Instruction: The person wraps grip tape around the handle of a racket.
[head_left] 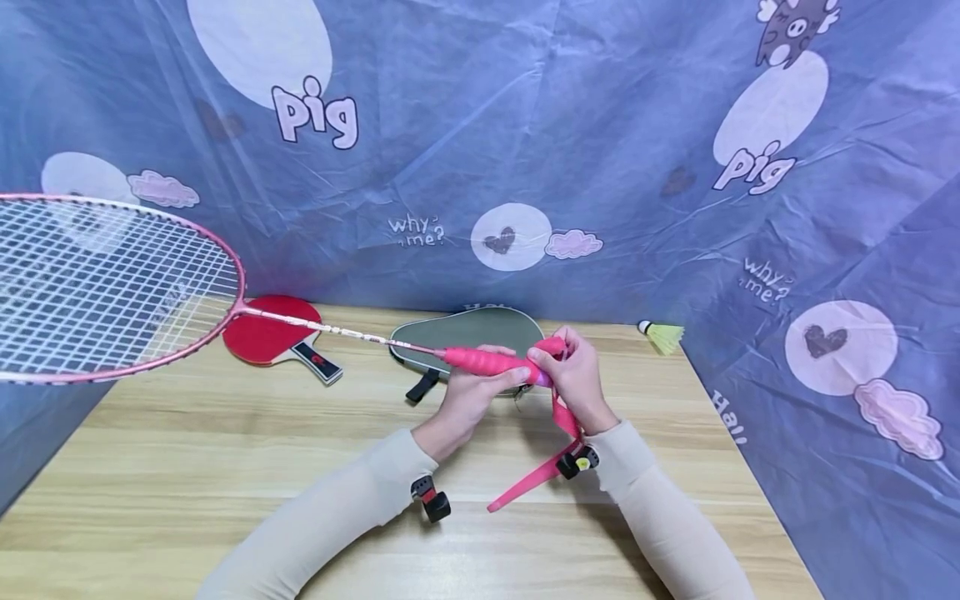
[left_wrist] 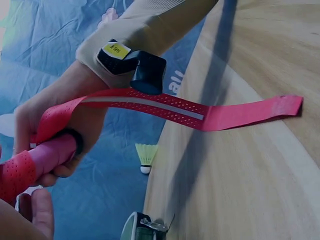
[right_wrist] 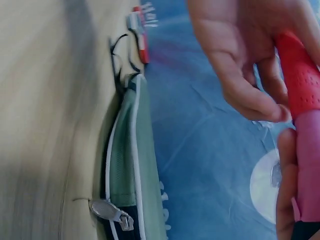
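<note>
A badminton racket (head_left: 288, 319) is held above the table, its strung head to the left. My left hand (head_left: 468, 396) grips its handle, which is partly wrapped in pink-red perforated grip tape (left_wrist: 17, 172). Beyond the wrapping, the smoother pink handle (right_wrist: 309, 160) shows up to a dark butt end. My right hand (head_left: 579, 379) is at that end and pinches the tape. From there a loose strip of tape (head_left: 525, 487) hangs past the right wrist, with a pale line along one face in the left wrist view.
A red table tennis bat (head_left: 273, 327) lies behind the racket's shaft. A green zipped case (head_left: 480, 329) rests at the table's back, behind the hands. Farther right is a yellow shuttlecock (head_left: 663, 336). Blue printed cloth (head_left: 630, 125) stands behind the wooden table (head_left: 187, 467).
</note>
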